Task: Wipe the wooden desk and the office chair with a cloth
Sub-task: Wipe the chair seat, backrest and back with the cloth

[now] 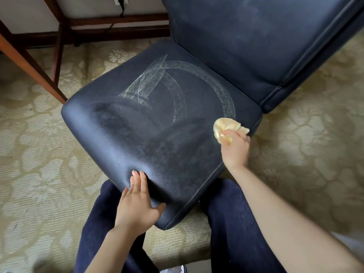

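Fingers (226,133) of the right hand (235,149) are gripping a crumpled yellow cloth (226,125).
Cloth is touching the dark blue leather office chair (157,119) at its seat edge; left hand (137,201) is lying flat on the front corner.

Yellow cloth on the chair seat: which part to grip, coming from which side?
Take the cloth by its bunched near end, from above and from the near side, as the right hand does now. It is a crumpled wad with folds to pinch, and its far part lies against the seat, free to wipe.
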A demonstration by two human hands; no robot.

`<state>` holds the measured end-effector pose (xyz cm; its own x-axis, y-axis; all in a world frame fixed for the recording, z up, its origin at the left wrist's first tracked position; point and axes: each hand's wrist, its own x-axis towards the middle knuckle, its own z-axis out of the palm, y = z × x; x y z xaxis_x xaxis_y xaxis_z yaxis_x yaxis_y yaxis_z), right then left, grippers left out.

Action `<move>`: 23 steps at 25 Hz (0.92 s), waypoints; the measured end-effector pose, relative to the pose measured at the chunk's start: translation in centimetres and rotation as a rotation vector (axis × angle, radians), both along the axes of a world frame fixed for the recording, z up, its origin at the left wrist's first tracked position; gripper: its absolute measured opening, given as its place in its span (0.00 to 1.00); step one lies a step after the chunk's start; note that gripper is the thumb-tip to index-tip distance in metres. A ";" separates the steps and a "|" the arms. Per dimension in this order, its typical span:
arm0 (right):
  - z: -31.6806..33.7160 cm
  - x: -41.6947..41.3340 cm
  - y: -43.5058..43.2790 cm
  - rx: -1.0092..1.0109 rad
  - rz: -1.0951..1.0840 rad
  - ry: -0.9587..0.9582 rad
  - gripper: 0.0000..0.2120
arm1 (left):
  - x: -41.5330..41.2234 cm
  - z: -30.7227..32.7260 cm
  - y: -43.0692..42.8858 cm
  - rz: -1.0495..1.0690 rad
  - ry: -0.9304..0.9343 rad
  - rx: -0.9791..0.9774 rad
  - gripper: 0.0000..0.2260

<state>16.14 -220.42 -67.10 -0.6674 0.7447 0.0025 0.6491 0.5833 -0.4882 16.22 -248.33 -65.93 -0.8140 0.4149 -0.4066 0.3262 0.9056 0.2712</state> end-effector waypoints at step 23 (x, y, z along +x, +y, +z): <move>0.3 -0.2 5.1 -0.010 0.084 0.063 0.10 | 0.2 -0.7 -0.1 0.025 0.101 -0.149 0.58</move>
<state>15.90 -215.31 -66.79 -0.7259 0.6866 0.0396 0.5660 0.6291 -0.5328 16.38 -248.39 -66.63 -0.8628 0.3357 -0.3779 0.3222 0.9413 0.1005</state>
